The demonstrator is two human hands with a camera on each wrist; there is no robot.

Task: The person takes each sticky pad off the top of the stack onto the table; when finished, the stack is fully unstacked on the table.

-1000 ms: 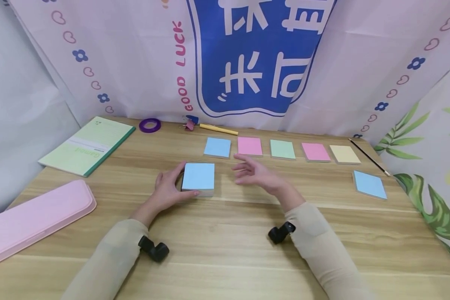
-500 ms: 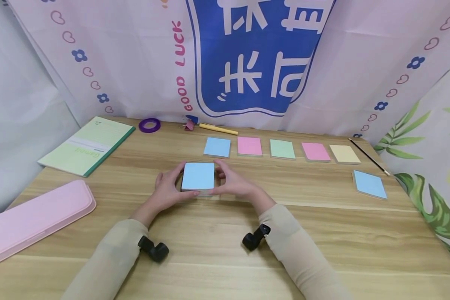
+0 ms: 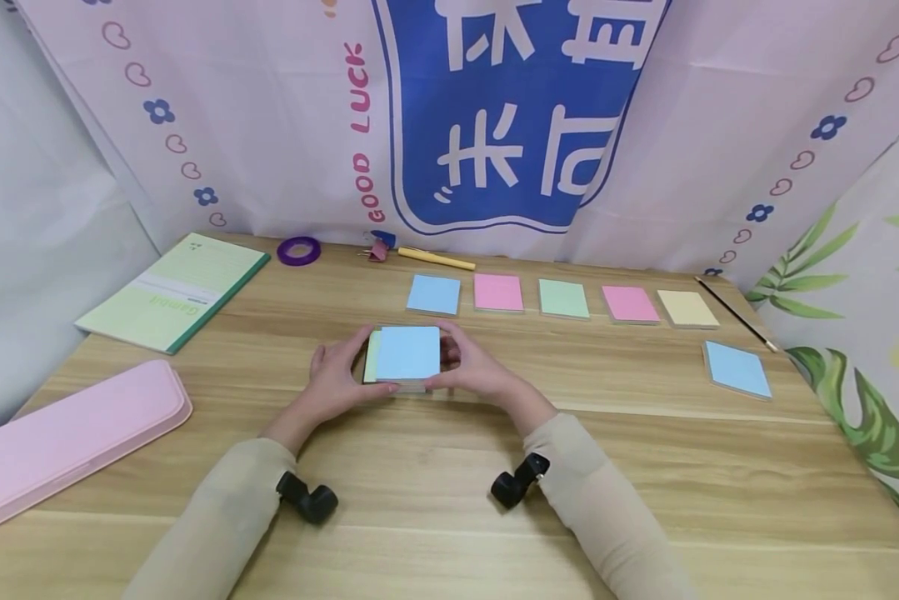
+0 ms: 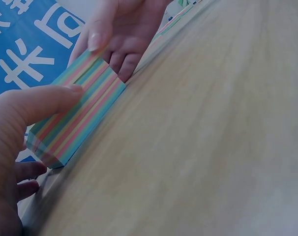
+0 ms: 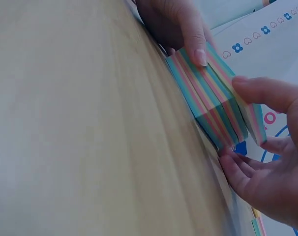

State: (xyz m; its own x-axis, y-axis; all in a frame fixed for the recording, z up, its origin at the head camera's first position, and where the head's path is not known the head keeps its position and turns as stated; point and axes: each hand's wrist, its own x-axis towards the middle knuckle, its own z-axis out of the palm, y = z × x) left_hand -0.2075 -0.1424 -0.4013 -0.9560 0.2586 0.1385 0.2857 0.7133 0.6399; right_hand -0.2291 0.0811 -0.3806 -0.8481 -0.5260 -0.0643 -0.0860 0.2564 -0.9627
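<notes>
On the table between the hands is a thick stack of sticky note pads (image 4: 92,110) with multicoloured striped sides. Its top pad, a blue sticky note pad (image 3: 408,354), sits shifted right and bares a light green strip of the stack at the left. My left hand (image 3: 335,381) grips the stack from the left, thumb along its near side. From the right, my right hand (image 3: 479,367) pinches the blue pad between thumb and fingers. A gap between this pad and the stack below shows in the right wrist view.
Behind the stack, a row holds a blue pad (image 3: 434,294), pink pads (image 3: 498,292), a green pad (image 3: 564,298) and a yellow pad (image 3: 687,308). Another blue pad (image 3: 738,369) and a pencil (image 3: 737,313) lie right. A notebook (image 3: 175,292) and pink case (image 3: 74,446) lie left.
My right hand has come in from the right to the stack and taken hold of the top blue pad, which has slid right. My left hand has stayed on the stack.
</notes>
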